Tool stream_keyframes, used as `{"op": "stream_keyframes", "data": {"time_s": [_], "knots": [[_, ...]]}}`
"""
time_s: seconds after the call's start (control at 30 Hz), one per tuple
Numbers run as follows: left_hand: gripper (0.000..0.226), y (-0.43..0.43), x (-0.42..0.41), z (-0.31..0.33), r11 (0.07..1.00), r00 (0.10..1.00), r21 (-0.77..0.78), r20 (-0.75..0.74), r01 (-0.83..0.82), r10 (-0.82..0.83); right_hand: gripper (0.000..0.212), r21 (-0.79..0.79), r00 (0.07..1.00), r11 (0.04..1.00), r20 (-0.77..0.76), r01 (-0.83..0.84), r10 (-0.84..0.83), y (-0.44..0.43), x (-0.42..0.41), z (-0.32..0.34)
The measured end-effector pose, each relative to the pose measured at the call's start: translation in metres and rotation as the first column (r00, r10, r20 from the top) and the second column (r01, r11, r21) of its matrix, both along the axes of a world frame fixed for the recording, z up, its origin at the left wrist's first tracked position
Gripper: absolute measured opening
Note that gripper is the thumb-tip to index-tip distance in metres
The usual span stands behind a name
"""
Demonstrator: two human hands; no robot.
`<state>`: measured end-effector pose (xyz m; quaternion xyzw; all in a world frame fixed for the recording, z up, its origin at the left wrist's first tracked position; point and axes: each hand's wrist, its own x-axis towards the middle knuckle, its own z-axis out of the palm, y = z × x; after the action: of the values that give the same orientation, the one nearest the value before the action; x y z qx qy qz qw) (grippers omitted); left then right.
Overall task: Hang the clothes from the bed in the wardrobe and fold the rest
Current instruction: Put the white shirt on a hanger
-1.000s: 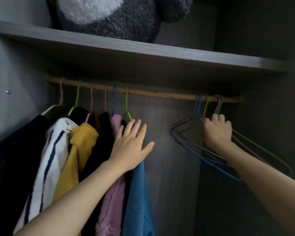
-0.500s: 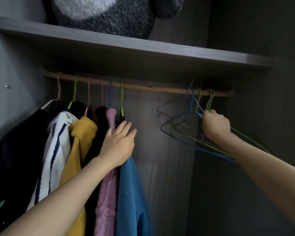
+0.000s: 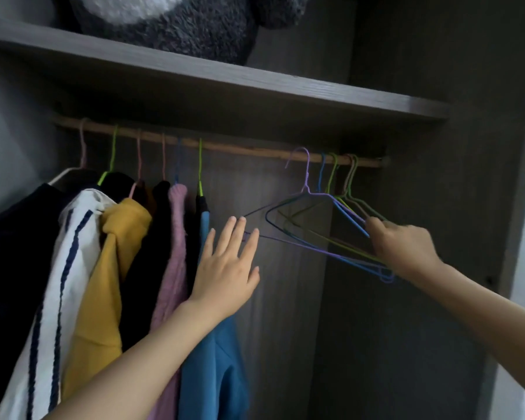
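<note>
A wooden rail (image 3: pixel 240 150) crosses the wardrobe. On its left half hang several garments: a dark one, a white top with navy stripes (image 3: pixel 70 237), a yellow one (image 3: pixel 109 268), a pink knit (image 3: pixel 175 253) and a blue one (image 3: pixel 215 359). Several empty wire hangers (image 3: pixel 325 225) hang bunched at the right end. A purple hanger (image 3: pixel 306 183) is lifted, its hook off the rail. My right hand (image 3: pixel 400 244) grips the right side of that bunch. My left hand (image 3: pixel 228 268) is open, fingers spread, in front of the blue garment, near the hangers' left tips.
A grey shelf (image 3: pixel 285 86) runs above the rail, with a fluffy grey and white plush (image 3: pixel 176 25) on it. The wardrobe's right wall (image 3: pixel 455 207) stands close beside the hangers. Between garments and hangers the rail is bare.
My right hand slid down from the hanger necks to their lower right side. The purple hanger's hook has come off the rail. My left hand moved right, toward the hangers.
</note>
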<state>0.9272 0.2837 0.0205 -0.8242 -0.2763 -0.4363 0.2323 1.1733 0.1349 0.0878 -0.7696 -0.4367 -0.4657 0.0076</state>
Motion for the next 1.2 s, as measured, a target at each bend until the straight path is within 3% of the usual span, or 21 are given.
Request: {"op": "stream_keyframes", "data": {"time_s": [0.07,0.17,0.27,0.33,0.4,0.5,0.57,0.63,0.77,0.87,0.97,1.1,1.2], "knots": [[0.072,-0.005,0.008,-0.002,0.999,1.0,-0.049,-0.004,0.003,-0.003,0.021,0.026,0.999,0.998,0.005,-0.052,0.052,-0.023,0.008,-0.004],[0.081,-0.014,0.027,-0.006,0.99,1.0,-0.139,0.017,0.007,-0.005,0.033,0.153,0.947,0.936,0.095,-0.318,0.306,-0.062,0.025,-0.017],[0.091,-0.039,0.057,-0.008,0.99,0.995,-0.125,0.081,0.064,-0.054,0.011,0.179,0.865,0.856,0.245,-0.485,0.439,-0.106,0.032,-0.032],[0.093,-0.063,0.082,-0.015,0.986,0.983,-0.1,0.145,0.131,-0.116,0.031,0.178,0.836,0.831,0.288,-0.526,0.467,-0.142,0.042,-0.042],[0.084,-0.084,0.098,-0.025,0.983,0.962,-0.001,0.208,0.182,-0.178,0.034,0.19,0.837,0.826,0.269,-0.531,0.476,-0.177,0.047,-0.048],[0.07,-0.132,0.131,-0.052,0.932,0.902,0.191,0.251,0.309,-0.351,0.024,0.236,0.897,0.872,0.227,-0.43,0.38,-0.252,0.069,-0.07],[0.07,-0.177,0.163,-0.07,0.844,0.819,0.264,0.23,0.467,-0.526,0.031,0.255,0.942,0.908,0.144,-0.331,0.303,-0.313,0.087,-0.086],[0.072,-0.216,0.185,-0.08,0.768,0.752,0.258,0.18,0.586,-0.634,0.029,0.292,0.973,0.928,0.036,-0.23,0.23,-0.358,0.099,-0.099],[0.08,-0.31,0.259,-0.108,0.636,0.628,0.092,0.106,0.766,-0.771,0.027,0.358,0.978,0.924,-0.197,0.136,-0.068,-0.469,0.117,-0.144],[0.099,-0.373,0.309,-0.146,0.524,0.527,-0.071,0.046,0.849,-0.848,0.015,0.407,0.855,0.797,-0.456,0.447,-0.246,-0.547,0.118,-0.19],[0.116,-0.436,0.341,-0.195,0.404,0.402,-0.258,-0.064,0.878,-0.913,0.019,0.322,0.623,0.642,-0.716,0.696,-0.316,-0.62,0.099,-0.242],[0.115,-0.503,0.367,-0.257,0.246,0.193,-0.4,-0.169,0.883,-0.967,0.017,0.198,0.342,0.488,-0.912,0.85,-0.226,-0.686,0.064,-0.308],[0.104,-0.532,0.379,-0.3,0.203,0.109,-0.494,-0.212,0.846,-0.971,0.011,0.215,0.261,0.378,-0.963,0.9,-0.073,-0.707,0.045,-0.351]]}}
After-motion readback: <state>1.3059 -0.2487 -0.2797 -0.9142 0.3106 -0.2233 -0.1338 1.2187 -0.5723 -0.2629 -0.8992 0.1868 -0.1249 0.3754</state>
